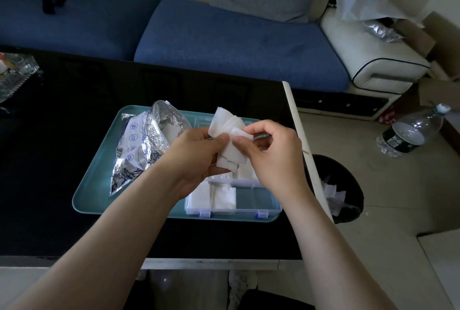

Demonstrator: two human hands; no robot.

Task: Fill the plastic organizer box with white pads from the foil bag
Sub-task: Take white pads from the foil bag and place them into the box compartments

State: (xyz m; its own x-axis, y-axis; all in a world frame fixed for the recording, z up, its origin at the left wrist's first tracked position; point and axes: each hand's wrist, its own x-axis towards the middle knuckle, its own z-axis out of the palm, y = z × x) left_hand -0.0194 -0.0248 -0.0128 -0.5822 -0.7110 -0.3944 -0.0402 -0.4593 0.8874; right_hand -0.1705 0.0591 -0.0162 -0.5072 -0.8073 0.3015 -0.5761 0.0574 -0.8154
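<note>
Head view, mid-fill: pinching a clump of white pads (pixel 229 135) between fingers of left hand (pixel 196 158) and right hand (pixel 273 153) above organizer box (pixel 234 211), foil bag (pixel 139 145) at its nine o'clock; next, likely peeling one off for empty five-o'clock compartment (pixel 256 196).

The left forearm (pixel 112 242) comes up from the lower left of the frame and the right forearm (pixel 323 247) from the lower right, meeting at centre. The left grip (pixel 196 155) curls round a bunch of white pads (pixel 227 125), thumb on top. The right grip (pixel 271 153) pinches their edge, knuckles up.
</note>
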